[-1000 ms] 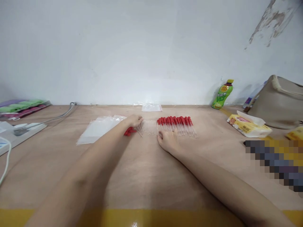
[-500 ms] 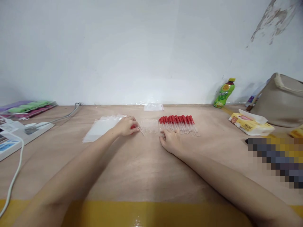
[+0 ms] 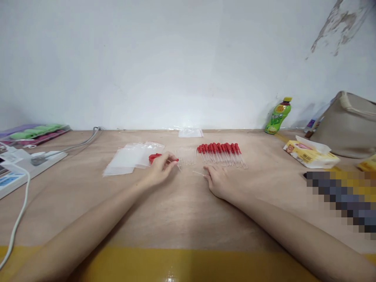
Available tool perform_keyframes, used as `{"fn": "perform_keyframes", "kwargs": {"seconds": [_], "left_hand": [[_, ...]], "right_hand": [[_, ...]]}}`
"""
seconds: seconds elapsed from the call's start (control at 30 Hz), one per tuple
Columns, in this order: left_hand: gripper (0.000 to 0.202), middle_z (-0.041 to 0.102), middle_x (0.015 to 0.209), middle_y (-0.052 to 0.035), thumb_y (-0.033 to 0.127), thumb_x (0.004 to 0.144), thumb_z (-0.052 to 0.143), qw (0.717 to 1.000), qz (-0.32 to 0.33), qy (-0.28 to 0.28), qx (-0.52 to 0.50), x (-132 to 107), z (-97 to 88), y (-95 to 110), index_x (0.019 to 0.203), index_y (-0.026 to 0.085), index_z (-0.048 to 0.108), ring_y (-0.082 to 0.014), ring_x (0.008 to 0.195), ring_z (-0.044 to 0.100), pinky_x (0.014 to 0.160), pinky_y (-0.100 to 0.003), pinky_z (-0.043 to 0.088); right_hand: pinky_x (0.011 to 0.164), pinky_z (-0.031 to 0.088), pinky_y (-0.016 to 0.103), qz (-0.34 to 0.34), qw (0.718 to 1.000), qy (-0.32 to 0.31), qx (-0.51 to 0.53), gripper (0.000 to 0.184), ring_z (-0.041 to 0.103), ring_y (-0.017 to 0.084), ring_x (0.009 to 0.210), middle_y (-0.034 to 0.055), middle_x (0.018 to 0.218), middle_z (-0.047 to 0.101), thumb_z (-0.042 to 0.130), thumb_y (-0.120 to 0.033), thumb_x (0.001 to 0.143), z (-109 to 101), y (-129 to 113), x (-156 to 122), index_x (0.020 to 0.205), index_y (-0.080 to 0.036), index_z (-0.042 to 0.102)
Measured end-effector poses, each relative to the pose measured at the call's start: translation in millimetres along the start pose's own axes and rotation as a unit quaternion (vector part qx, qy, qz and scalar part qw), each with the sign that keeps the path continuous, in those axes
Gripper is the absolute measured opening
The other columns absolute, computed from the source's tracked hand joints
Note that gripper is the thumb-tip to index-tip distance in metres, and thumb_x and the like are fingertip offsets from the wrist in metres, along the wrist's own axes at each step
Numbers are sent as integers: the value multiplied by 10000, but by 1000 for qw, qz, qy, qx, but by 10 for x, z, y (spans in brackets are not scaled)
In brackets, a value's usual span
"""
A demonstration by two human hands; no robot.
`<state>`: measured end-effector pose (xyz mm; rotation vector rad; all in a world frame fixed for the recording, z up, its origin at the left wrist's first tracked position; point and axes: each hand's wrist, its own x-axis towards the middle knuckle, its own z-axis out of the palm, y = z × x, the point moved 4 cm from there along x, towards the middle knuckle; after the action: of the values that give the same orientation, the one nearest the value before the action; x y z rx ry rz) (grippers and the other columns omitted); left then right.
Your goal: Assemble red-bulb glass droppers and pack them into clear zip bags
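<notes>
A row of glass droppers with red bulbs (image 3: 221, 154) lies on the wooden table (image 3: 182, 211) at the middle back. Left of it sits a row of bare glass tubes (image 3: 187, 156), and a small heap of loose red bulbs (image 3: 154, 157) lies beside a stack of clear plastic bags (image 3: 129, 158). My left hand (image 3: 160, 169) is closed, pinching a red bulb against a thin glass tube. My right hand (image 3: 217, 181) holds the other end of a thin glass tube (image 3: 198, 172) between its fingertips, just in front of the dropper row.
At the left are a white power strip (image 3: 32, 161) with a grey cable and a tray of green and purple items (image 3: 32, 132). At the right stand a green bottle (image 3: 277, 116), a yellow tissue pack (image 3: 310, 155) and a beige bag (image 3: 348, 125). Another clear bag (image 3: 190, 133) lies near the wall.
Both hands have drawn back from the rows toward me. The left hand came away from the bulb heap with a red bulb, and the right hand now has a glass tube.
</notes>
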<state>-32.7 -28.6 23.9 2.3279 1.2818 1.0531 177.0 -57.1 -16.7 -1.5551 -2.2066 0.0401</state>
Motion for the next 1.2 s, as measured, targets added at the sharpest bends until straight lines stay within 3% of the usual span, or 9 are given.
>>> {"fn": "perform_keyframes", "kwargs": {"seconds": [0.13, 0.23, 0.37, 0.5, 0.67, 0.83, 1.2], "left_hand": [[146, 585, 840, -48, 296, 829, 470, 994, -13, -49, -100, -239, 306, 81, 887, 164, 495, -143, 740, 560, 653, -268, 457], [224, 596, 903, -63, 299, 811, 510, 988, -34, -74, -131, -277, 404, 55, 989, 162, 516, -156, 809, 573, 699, -277, 466], [180, 600, 826, -36, 316, 817, 503, 993, -20, -78, -84, -251, 380, 61, 870, 169, 592, -136, 716, 557, 638, -250, 450], [189, 590, 779, -24, 325, 813, 503, 993, -23, -73, -90, -252, 376, 55, 855, 162, 588, -122, 662, 536, 594, -232, 431], [179, 576, 758, -14, 318, 816, 490, 989, -33, -87, -114, -254, 395, 38, 837, 157, 565, -113, 641, 510, 583, -225, 417], [210, 531, 691, -4, 345, 820, 469, 984, -42, -107, -140, -247, 400, 22, 821, 150, 548, -114, 616, 475, 571, -229, 402], [196, 565, 693, 3, 325, 806, 495, 972, -46, -161, -167, -269, 414, 28, 838, 160, 597, -107, 622, 496, 563, -203, 388]], "right_hand": [[775, 313, 353, -28, 995, -21, -89, 299, 499, 249, 918, 139, 980, 585, 388, -179, 850, -92, -118, -18, 1110, -107, 517], [758, 323, 362, -48, 993, -14, -109, 292, 495, 257, 879, 148, 924, 575, 368, -166, 851, -117, -167, -32, 1075, -102, 543], [722, 378, 303, -78, 996, 30, 22, 292, 500, 191, 818, 101, 878, 537, 318, -134, 861, -35, -130, -28, 1049, -137, 541], [730, 414, 266, -138, 978, 67, 143, 277, 501, 146, 813, 72, 880, 494, 306, -152, 874, 25, -112, -19, 1013, -164, 546], [736, 404, 267, -177, 971, 57, 153, 272, 505, 139, 809, 67, 889, 509, 311, -201, 887, 0, -172, -25, 1010, -173, 553], [759, 351, 274, -175, 977, 32, 115, 216, 516, 133, 821, 40, 880, 561, 378, -209, 876, -17, -184, -4, 974, -197, 569], [741, 310, 282, -164, 970, -43, 174, 178, 498, 118, 745, 0, 760, 548, 458, -214, 854, -62, -164, 74, 863, -203, 635]]}}
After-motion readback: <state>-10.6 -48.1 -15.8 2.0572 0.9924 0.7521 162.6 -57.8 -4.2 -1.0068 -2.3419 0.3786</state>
